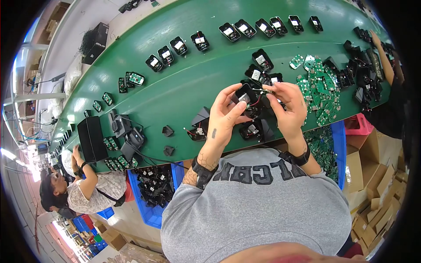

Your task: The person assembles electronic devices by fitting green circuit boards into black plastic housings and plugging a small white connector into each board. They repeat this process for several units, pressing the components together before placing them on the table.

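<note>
My left hand (pixel 222 116) is closed around a small black plastic housing (pixel 245 93), its thumb across a pale block inside. Red and dark wires rise from the housing toward my right hand (pixel 288 105). The right thumb and fingers are pinched together beside the housing, on the thin wires (pixel 259 97) as far as I can see; the fingertips partly hide them. Just beyond my hands stand more open housings (pixel 262 60) with pale blocks inside. Nearer to me, another wired housing (pixel 252 129) lies under my hands. To the right, green circuit boards (pixel 322 87) form a loose pile.
Open housings (pixel 200 40) line the far side of the green table (pixel 184 83). Blue bins (pixel 151 215) stand below its near edge. Black parts (pixel 366 81) are heaped right, near another person's arm (pixel 383 59). A person (pixel 94 188) works at left beside a black box (pixel 92 139).
</note>
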Tool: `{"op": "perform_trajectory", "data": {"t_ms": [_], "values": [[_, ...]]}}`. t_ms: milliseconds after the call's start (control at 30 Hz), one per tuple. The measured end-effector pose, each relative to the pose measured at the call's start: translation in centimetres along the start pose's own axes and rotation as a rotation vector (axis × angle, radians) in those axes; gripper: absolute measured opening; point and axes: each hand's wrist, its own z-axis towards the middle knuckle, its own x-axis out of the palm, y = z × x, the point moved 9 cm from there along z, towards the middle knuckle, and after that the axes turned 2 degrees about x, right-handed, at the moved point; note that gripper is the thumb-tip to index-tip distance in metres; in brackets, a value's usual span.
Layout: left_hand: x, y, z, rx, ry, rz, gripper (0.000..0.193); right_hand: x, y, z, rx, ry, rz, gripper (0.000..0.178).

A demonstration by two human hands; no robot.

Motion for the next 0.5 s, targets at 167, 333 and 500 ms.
{"op": "perform_trajectory", "data": {"t_ms": [167, 333, 500], "values": [[0.4, 0.3, 0.0, -0.033, 0.017, 0.003, 0.051, 0.0, -1.6, -0.3, 0.116, -0.043, 0.283, 0.029], [0.6, 0.4, 0.0, -0.040, 0.018, -0.009, 0.050, 0.2, -1.2, 0.0, 0.078, -0.008, 0.303, 0.028], [0.5, 0.2, 0.0, -0.033, 0.013, -0.023, 0.050, -0.4, 0.6, 0.1, -0.163, 0.016, 0.124, 0.029]]}}
